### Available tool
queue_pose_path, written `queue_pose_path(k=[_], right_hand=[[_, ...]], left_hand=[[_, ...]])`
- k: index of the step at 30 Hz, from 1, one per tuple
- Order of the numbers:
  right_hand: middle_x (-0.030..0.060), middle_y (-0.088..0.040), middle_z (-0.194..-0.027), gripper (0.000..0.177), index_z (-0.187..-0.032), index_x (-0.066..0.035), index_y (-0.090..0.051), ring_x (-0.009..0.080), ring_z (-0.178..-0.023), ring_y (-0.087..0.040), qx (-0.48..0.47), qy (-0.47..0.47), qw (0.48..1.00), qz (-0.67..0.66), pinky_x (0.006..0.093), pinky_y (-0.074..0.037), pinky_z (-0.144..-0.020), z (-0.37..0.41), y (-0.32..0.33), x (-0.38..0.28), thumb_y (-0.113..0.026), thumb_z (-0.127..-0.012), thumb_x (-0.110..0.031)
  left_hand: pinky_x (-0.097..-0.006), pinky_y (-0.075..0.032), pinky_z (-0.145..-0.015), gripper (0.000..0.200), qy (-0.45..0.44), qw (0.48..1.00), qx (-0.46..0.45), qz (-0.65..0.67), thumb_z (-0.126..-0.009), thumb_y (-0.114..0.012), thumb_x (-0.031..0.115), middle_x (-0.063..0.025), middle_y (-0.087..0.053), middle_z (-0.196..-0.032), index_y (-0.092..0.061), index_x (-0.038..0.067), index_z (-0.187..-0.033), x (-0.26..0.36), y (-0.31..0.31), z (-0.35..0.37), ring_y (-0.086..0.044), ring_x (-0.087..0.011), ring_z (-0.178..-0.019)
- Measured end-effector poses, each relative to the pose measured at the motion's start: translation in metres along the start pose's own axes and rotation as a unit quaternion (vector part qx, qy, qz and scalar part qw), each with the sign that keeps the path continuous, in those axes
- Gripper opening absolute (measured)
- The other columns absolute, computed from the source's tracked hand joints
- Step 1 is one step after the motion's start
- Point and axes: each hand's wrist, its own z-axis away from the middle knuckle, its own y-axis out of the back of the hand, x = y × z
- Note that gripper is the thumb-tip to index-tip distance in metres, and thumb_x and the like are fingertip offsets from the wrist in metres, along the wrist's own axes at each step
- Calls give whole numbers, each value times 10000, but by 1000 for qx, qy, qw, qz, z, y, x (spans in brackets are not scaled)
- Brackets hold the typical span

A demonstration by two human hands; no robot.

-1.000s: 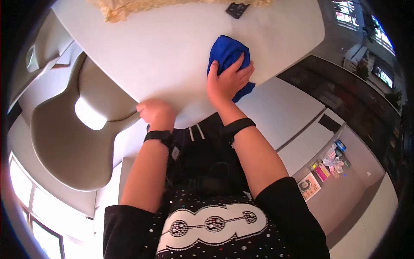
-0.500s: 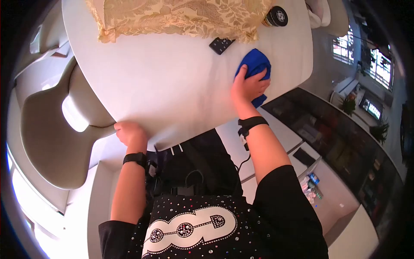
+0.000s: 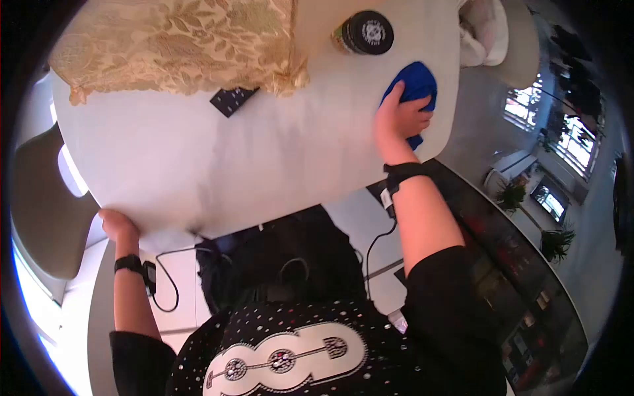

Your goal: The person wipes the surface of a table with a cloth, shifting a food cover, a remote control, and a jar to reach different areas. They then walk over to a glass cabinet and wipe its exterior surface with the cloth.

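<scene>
My right hand (image 3: 403, 125) presses a crumpled blue cloth (image 3: 419, 78) onto the white table (image 3: 277, 152) close to its right edge. The thumb lies along the cloth's left side and the fingers curl over it. At the table's near left edge, my left hand (image 3: 120, 226) is closed around the rim, with its fingertips partly hidden. A black remote control (image 3: 232, 101) lies between the hands, farther back, its far end by a gold tablecloth (image 3: 178, 46). Beyond the blue cloth stands a jar with a black lid (image 3: 374, 33).
A beige chair (image 3: 46, 198) stands against the table's left side, and another chair (image 3: 518, 59) holding something white is at the far right. A dark glass-topped cabinet (image 3: 489, 264) runs along the right. A black cable (image 3: 173, 280) hangs near my left wrist.
My right hand and the blue cloth have moved right across the table toward its right edge. The view has shifted right, and my left hand remains at the table's edge.
</scene>
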Motion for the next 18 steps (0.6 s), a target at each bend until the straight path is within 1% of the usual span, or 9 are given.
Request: queue_pose_path(k=[1, 3, 8, 10, 11, 13, 15, 17, 18], right_hand=[[369, -298, -1332, 861, -1407, 8, -233, 516, -1226, -311, -16, -4, 1000, 3, 576, -263, -1012, -5, -2, 4, -514, -839, -575], [362, -320, -1319, 865, -1402, 7, -233, 504, -1210, -338, -6, -28, 1000, 6, 569, -271, -1010, -13, -5, 1, -508, -837, -588], [337, -393, -1294, 828, -1338, 13, -312, 470, -1164, -441, -14, -51, 998, 23, 535, -366, -970, -60, -4, 10, -476, -836, -625], [339, -414, -1288, 827, -1308, 23, -347, 478, -1167, -452, -11, -44, 999, 24, 542, -388, -960, -72, -4, 10, -448, -837, -649], [340, -423, -1280, 820, -1292, 28, -358, 486, -1166, -453, -12, -43, 999, 24, 544, -394, -956, -76, -5, 12, -445, -837, -649], [346, -451, -1252, 810, -1271, 32, -377, 487, -1148, -480, 5, -40, 999, 36, 546, -415, -939, -83, -9, 15, -427, -840, -652], [383, -398, -1260, 777, -1294, 21, -334, 510, -1165, -443, -47, -29, 998, 17, 574, -393, -943, -87, -4, 11, -437, -854, -612], [385, -399, -1273, 781, -1282, 40, -346, 504, -1155, -461, -25, -13, 999, 35, 564, -412, -934, -98, -12, 22, -424, -858, -611], [374, -417, -1273, 797, -1294, 38, -335, 489, -1152, -480, -42, -23, 998, 39, 541, -423, -946, -86, -2, 13, -412, -854, -622]], left_hand=[[-418, -512, -831, 548, -6, 1000, 9, -3, -974, -281, 377, -207, -617, -1130, -540, -58, -1183, -2, 0, -3, -630, -344, -968], [-424, -498, -848, 550, -19, 999, 22, -14, -970, -283, 384, -215, -617, -1127, -555, -57, -1153, -9, -3, -15, -621, -354, -986], [-439, -466, -891, 560, -23, 998, 53, -36, -960, -289, 402, -236, -617, -1120, -593, -53, -1080, -20, -7, -23, -598, -378, -1029], [-445, -453, -908, 567, -36, 995, 54, -71, -956, -291, 410, -244, -617, -1117, -608, -51, -1050, -24, -10, -30, -589, -388, -1047], [-448, -446, -917, 571, -58, 990, 45, -120, -954, -292, 413, -248, -617, -1116, -616, -50, -1035, -26, -9, -33, -585, -393, -1055], [-431, -485, -878, 450, -173, 928, 43, -327, -951, -322, 325, -239, -628, -1090, -610, -18, -991, -27, -9, -29, -606, -383, -1027], [-419, -509, -850, 343, -281, 846, 50, -450, -936, -346, 242, -228, -640, -1061, -593, 6, -972, -38, -16, -49, -621, -380, -999], [-442, -496, -863, 345, -249, 892, 37, -375, -922, -350, 229, -243, -636, -1054, -585, -11, -1001, -36, -20, -43, -615, -395, -995], [-451, -489, -865, 368, -213, 935, 36, -281, -920, -340, 242, -249, -637, -1043, -602, -12, -974, -27, -11, -25, -615, -400, -986]])
